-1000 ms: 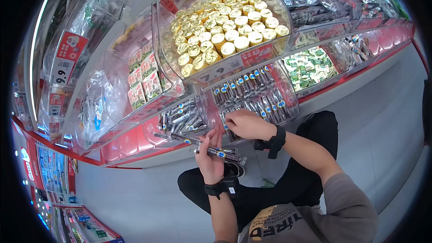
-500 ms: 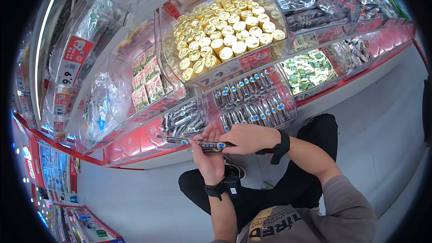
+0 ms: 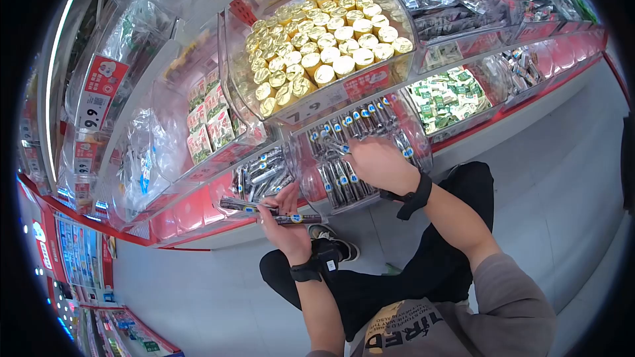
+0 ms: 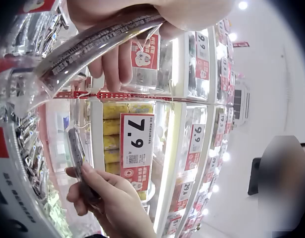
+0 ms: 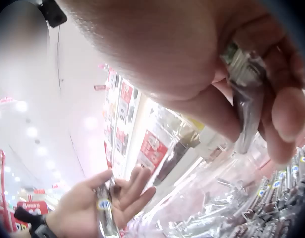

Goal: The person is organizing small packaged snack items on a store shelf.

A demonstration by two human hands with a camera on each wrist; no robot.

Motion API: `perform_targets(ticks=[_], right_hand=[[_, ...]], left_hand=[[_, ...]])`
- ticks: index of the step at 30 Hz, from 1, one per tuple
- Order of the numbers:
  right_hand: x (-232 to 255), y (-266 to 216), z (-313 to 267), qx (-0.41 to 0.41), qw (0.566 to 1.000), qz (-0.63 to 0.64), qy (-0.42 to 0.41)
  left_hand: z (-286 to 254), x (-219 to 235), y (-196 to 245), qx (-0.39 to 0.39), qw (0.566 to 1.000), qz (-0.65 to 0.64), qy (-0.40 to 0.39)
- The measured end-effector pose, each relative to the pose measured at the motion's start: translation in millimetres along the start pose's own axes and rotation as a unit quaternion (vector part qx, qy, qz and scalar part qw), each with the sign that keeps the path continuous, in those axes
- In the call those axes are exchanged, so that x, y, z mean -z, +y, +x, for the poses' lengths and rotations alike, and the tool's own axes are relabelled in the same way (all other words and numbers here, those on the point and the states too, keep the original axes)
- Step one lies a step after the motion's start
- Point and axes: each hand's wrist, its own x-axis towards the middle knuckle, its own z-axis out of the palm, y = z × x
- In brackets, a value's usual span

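Several dark wrapped sticks (image 3: 297, 219): across palm of L hand (image 3: 286, 231), just in front of shelf.
L fingers: thumb clamped over sticks, other fingers spread apart.
R hand (image 3: 383, 165): narrow grip, thumb + fingers pinching one more stick (image 5: 249, 106), above clear bin (image 3: 422, 135) w/ rows of same kind.
Stick print: blue/yellow logo, pale chars down the wrapper (too blurry to read).
Price tags: "7.9" on wide tag (image 3: 316, 111) under gold foil rolls (image 3: 331, 53); "9.9" on red/white tag (image 3: 96, 106), far L.
Shirt (image 3: 456, 330): big "RED" legible, smaller txt above.
Neighbors: green/white pkts (image 3: 450, 100), R of bin.
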Motion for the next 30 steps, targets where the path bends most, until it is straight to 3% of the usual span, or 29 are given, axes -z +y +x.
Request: perform_targets(ticks=[4,7,8,14,18,30], right_hand=[[-35,-1,-8,0.092,0.992,-0.059,0.059],[-47,-17,-10,0.038,0.997,-0.064,0.017],[-53,-17,-11,0.069,0.996,-0.056,0.026],[-65,-25,-8,0.018,0.993,0.002,-0.118],[-57,-28,3,-0.032,0.966,0.031,-0.256],[-51,-21,5,-0.085,0.951,0.016,-0.296]], left_hand=[[-1,-1,-9,-0.031,0.994,0.100,-0.021],[-2,1,-25,-0.044,0.993,0.113,-0.010],[-2,4,-29,-0.055,0.993,0.106,-0.009],[-7,-1,-34,-0.076,0.995,0.059,0.007],[-9,-5,-35,-0.078,0.996,0.048,-0.001],[-10,-8,-32,-0.074,0.996,0.046,0.001]])
